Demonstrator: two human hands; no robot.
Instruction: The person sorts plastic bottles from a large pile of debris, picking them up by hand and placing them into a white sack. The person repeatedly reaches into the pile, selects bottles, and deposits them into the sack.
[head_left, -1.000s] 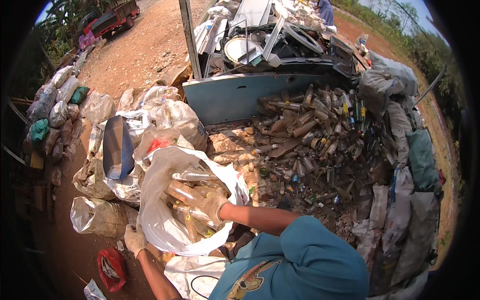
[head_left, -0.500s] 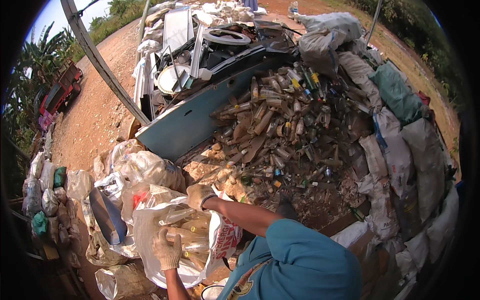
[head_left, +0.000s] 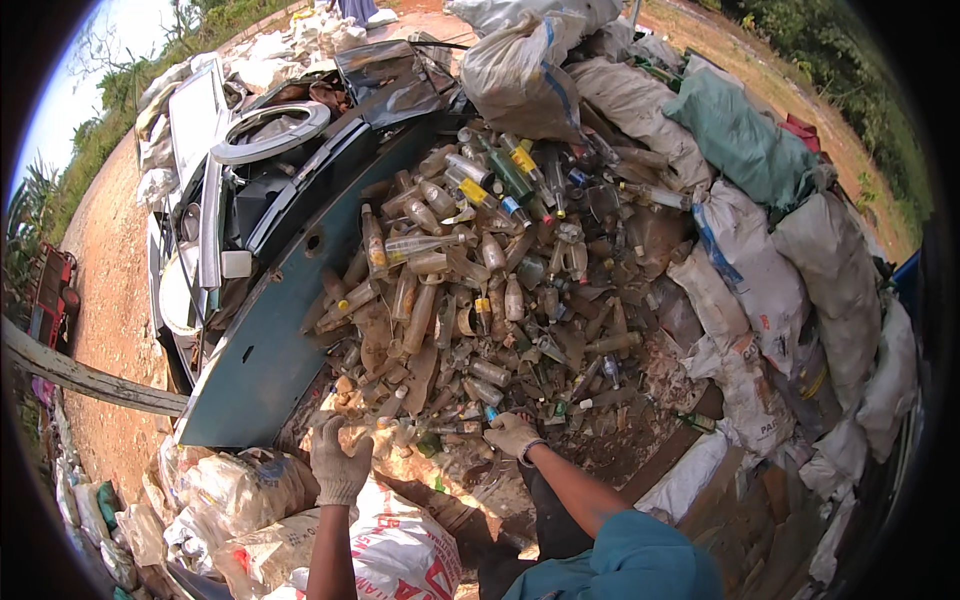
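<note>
Bottle heap (head_left: pixel 480 300): a wide pile of dusty glass and plastic bottles is seen on the ground in the middle of the view, lying every way, most of them on their sides; its near edge thins out into scattered bottles just before the hands.
Right hand (head_left: pixel 512 434): gloved, laid on the near edge of the heap; the fingers are curled down among the small bottles there, but whether one is actually gripped cannot be told.
Left hand (head_left: pixel 340 462): gloved, held up just short of the heap, the fingers spread open and nothing held in them.
White sack (head_left: pixel 400 550): a printed woven sack is found below the left hand, close against the person's body.
Blue-grey panel (head_left: pixel 270 340): a long metal sheet is set on edge along the left side of the heap.
Scrap pile (head_left: pixel 250 150): sheet metal and a pale ring are stacked behind the panel.
Filled sacks (head_left: pixel 760 270): grey, white and green sacks are banked along the right and far sides of the heap.
</note>
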